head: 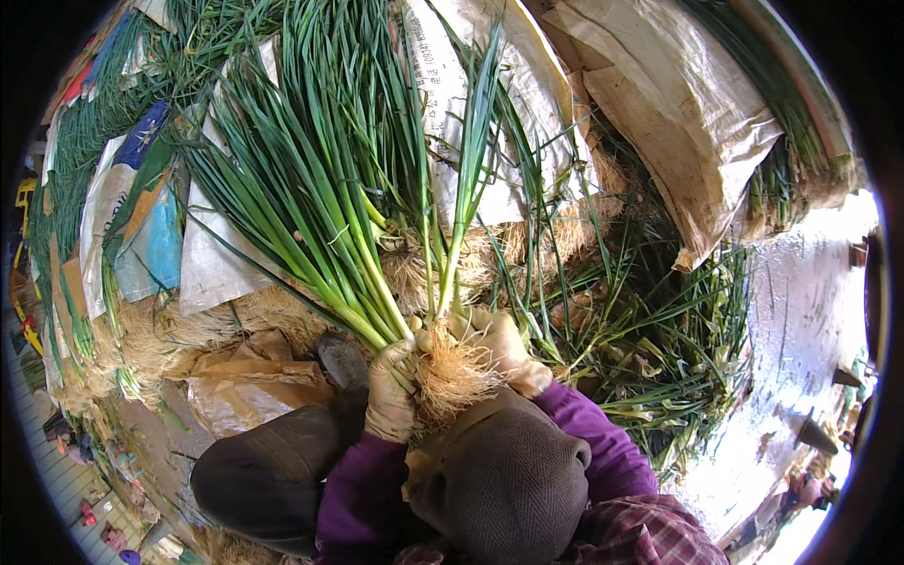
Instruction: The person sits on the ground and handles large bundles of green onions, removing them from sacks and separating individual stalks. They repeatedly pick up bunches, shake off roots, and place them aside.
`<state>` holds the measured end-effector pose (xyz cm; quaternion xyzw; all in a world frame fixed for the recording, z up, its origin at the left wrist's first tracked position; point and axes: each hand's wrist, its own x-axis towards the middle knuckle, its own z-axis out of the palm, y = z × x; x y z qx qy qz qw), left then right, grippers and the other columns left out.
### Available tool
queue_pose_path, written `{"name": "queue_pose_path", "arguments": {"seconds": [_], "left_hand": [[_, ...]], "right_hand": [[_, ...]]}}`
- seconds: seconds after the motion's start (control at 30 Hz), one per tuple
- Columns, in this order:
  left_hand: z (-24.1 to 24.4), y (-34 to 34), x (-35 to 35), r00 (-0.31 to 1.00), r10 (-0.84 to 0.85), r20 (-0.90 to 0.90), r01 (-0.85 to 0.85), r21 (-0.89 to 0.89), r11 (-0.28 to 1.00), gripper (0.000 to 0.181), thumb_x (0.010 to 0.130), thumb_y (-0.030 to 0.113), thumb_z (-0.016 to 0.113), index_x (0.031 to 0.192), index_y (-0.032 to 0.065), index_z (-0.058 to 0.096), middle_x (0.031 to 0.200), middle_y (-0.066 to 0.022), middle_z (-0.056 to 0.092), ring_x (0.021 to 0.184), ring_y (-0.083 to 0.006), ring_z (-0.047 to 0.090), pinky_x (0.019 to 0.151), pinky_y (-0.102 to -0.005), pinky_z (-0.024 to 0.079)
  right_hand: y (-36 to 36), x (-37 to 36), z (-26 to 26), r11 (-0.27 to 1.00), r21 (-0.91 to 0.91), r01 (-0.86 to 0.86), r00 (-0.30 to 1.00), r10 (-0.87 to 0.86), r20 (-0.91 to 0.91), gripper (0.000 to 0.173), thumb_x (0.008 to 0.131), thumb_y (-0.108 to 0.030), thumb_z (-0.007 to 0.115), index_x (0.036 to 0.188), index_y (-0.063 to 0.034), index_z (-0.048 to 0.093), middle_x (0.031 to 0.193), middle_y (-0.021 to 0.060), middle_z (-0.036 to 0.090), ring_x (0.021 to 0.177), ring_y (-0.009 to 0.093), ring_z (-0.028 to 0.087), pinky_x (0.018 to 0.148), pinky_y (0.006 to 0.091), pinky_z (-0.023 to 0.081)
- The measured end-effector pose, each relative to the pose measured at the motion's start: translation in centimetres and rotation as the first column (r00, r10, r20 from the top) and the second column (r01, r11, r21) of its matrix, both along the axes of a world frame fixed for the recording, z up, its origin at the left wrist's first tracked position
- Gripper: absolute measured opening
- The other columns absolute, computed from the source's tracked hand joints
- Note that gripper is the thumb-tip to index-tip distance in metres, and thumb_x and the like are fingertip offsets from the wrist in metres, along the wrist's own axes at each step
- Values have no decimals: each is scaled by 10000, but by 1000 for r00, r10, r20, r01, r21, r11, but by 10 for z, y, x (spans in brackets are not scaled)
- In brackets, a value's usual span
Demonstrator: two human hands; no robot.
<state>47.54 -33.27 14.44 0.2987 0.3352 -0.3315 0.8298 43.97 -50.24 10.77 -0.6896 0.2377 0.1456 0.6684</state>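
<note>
My left hand (pixel 390 392), in a pale glove, is closed around the lower stalks of a bunch of green scallions (pixel 321 240). The long leaves fan up and to the left. Close beside it, my gloved right hand (pixel 505 349) grips the base of a smaller group of scallion stalks (pixel 459 247), which stand nearly upright. A tangle of tan roots (pixel 455 371) hangs between the two hands and hides some of the fingers. Just below the hands, a dark herringbone cap (pixel 512 480) covers part of the view.
Ahead lie more scallions (pixel 339 85) with bushy roots, partly under white woven sacks (pixel 466 120) bearing print. A large beige sack (pixel 678 106) drapes at upper right. Loose leaves (pixel 678 353) are heaped on the right. Brown crumpled wrapping (pixel 254 388) lies by my bent leg (pixel 268 480).
</note>
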Motion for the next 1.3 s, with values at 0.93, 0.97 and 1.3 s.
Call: {"name": "queue_pose_path", "arguments": {"seconds": [0.93,0.97,1.3], "left_hand": [[-2,-3,1,991,-111,73,104,98,990,349,822,100,551,1147,-26,539,941,-108,651,846,-191,617,784,-329,518],[0,-2,1,993,-98,70,88,130,988,346,821,102,552,1142,-27,541,937,-108,653,848,-186,615,784,-328,515],[-4,7,3,980,-164,108,138,221,966,399,812,149,580,1166,-35,557,920,-81,666,865,-151,598,787,-287,485]], "right_hand": [[-10,42,-18,933,-291,-210,915,293,278,158,907,-184,606,910,-40,670,679,50,655,535,94,583,447,239,468],[-13,32,-10,963,-147,-225,945,252,206,152,912,-183,599,865,-51,658,675,44,651,567,90,610,451,230,480],[-62,-34,-18,490,-695,-526,784,596,-174,299,972,-303,468,966,-51,629,685,64,640,512,152,603,463,330,507]]}}
